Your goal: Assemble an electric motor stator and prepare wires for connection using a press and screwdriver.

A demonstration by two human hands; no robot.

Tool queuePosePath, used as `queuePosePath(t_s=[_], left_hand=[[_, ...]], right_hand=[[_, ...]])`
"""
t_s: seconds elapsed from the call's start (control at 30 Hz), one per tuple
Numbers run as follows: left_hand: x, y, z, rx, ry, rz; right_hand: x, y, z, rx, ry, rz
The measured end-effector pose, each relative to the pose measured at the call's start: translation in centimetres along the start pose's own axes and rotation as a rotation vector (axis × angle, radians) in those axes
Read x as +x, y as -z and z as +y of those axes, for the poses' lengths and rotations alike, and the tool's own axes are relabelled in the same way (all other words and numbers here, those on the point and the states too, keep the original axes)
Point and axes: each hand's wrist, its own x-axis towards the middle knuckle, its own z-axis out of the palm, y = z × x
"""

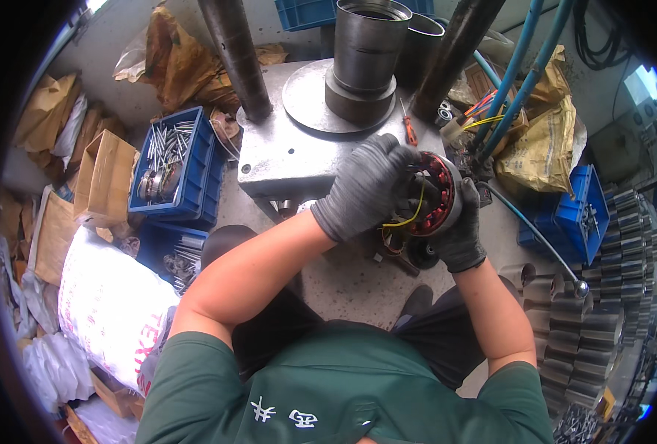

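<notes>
My right hand point(459, 240), in a grey glove, is closed around the outside of a motor stator point(441, 194), a metal ring lined with red-brown copper windings. The stator is tilted so that its open end shows. At its left rim is my left hand point(365, 185), also gloved, with the fingers curled in; what they pinch is hidden. Yellow wires point(415, 217) loop out of the stator below the left hand. Just beyond the stator, an orange-handled screwdriver point(410, 133) lies on the metal press table point(269, 159).
A steel cylinder point(369, 52) stands on the press's round plate point(302, 96) between two dark columns. Blue bins point(199, 166) of metal rods stand left. Stacked metal sleeves point(580, 318), a ball-ended lever point(543, 240) and blue hoses point(517, 89) are on the right.
</notes>
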Motion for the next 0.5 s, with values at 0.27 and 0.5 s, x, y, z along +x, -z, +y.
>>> queuePosePath(t_s=[0.27, 0.5], left_hand=[[0.5, 0.0, -0.2, -0.001, 0.240, -0.292], [1.3, -0.2, 0.6, 0.262, 0.357, -0.333]], right_hand=[[-0.4, -0.2, 0.5, -0.081, -0.123, 0.128], [-0.2, -0.2, 1.7, -0.183, -0.198, 0.037]])
